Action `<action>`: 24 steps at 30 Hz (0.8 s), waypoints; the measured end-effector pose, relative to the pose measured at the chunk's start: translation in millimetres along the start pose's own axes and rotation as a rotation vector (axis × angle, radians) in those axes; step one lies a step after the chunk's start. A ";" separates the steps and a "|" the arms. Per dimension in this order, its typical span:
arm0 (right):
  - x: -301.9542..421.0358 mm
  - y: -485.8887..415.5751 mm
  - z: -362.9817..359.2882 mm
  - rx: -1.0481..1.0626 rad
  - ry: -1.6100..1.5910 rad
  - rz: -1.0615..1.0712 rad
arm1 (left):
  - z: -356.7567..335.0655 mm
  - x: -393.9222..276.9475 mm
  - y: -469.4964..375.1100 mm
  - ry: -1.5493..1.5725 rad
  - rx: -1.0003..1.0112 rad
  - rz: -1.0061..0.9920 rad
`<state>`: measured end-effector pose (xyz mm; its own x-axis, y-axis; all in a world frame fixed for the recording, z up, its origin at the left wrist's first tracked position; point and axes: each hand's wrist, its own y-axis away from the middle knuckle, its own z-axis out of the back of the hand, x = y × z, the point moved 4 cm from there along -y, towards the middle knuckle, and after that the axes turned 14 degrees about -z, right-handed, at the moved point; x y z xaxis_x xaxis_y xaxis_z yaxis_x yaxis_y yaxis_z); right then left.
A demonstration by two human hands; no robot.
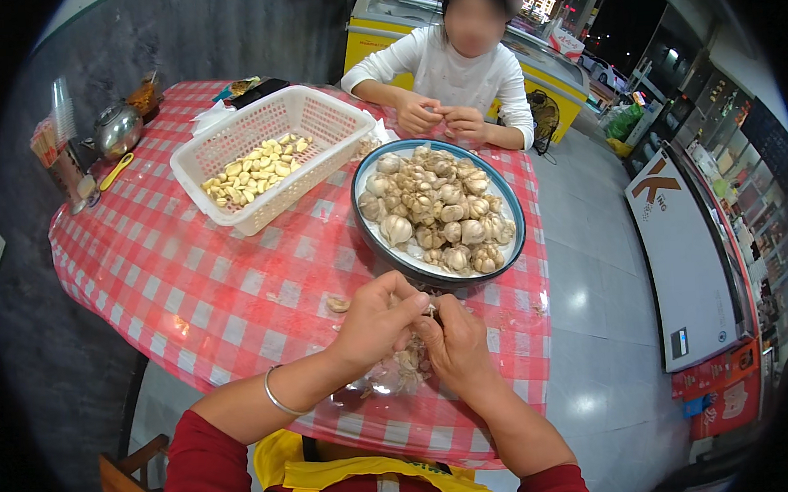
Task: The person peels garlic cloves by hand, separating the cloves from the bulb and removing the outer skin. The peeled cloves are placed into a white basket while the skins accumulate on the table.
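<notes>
My left hand and my right hand meet near the table's front edge, fingertips pinched on a small whitish piece of garlic. Under them lies a heap of papery garlic skins, with a garlic clove to the left. Just beyond my hands stands a round, blue-rimmed basin full of unpeeled garlic bulbs. Peeled garlic cloves lie in a white plastic basket further left.
A person in white sits across the red checked tablecloth, both hands raised at its far edge. A metal teapot, yellow spoon and chopstick holder stand at the left by the wall. A chair is at the lower left.
</notes>
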<state>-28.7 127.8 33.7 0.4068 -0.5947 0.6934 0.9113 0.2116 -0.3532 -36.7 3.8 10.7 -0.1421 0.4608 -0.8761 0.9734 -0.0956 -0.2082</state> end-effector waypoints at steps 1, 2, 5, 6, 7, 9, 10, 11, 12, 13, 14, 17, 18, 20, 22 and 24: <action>-1.3 0.4 0.0 0.007 0.006 0.003 | -0.4 0.2 0.2 0.029 0.017 0.018; -2.1 0.7 0.5 -0.008 0.025 0.006 | -0.7 -0.5 0.4 0.025 0.020 0.041; -1.2 1.8 2.4 -0.058 0.081 0.040 | -2.7 -0.8 1.4 0.013 0.029 0.076; 0.9 2.0 3.6 -0.077 0.095 0.070 | -3.6 0.3 3.2 0.008 0.031 0.066; 2.6 2.4 4.6 -0.096 0.110 0.099 | -4.2 1.1 4.9 0.002 0.032 0.055; 4.8 4.4 5.6 -0.124 0.174 0.153 | -5.6 0.5 7.8 0.040 0.063 0.095; 5.9 5.2 6.3 -0.139 0.206 0.181 | -6.3 -0.1 9.0 0.058 0.079 0.114; 6.8 5.9 7.2 -0.142 0.213 0.206 | -7.1 0.8 10.0 0.089 0.097 0.129; 8.0 6.6 6.9 -0.145 0.215 0.233 | -6.4 1.8 11.3 0.115 0.112 0.145; 9.4 7.2 6.8 -0.147 0.217 0.259 | -5.7 2.4 12.3 0.142 0.127 0.162; 11.5 7.2 7.1 -0.148 0.248 0.283 | -5.7 2.1 12.3 0.158 0.134 0.156; 16.0 11.3 7.1 -0.137 0.269 0.325 | -6.5 4.3 16.8 0.204 0.137 0.178; 17.9 8.2 11.0 -0.144 0.236 0.343 | -9.0 1.7 14.0 0.213 0.146 0.180; 16.7 6.3 12.9 -0.124 0.134 0.288 | -10.8 1.1 16.7 0.239 0.138 0.201; 9.9 9.7 10.6 -0.109 0.004 0.180 | -12.5 0.8 17.3 0.291 0.135 0.213; -3.6 8.1 5.4 -0.081 -0.113 0.014 | -9.8 7.6 6.5 0.329 0.154 0.220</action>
<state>-22.4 135.8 31.7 0.4281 -0.5002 0.7527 0.8993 0.1534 -0.4095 -29.6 15.4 6.9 0.1557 0.6696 -0.7262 0.9323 -0.3425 -0.1160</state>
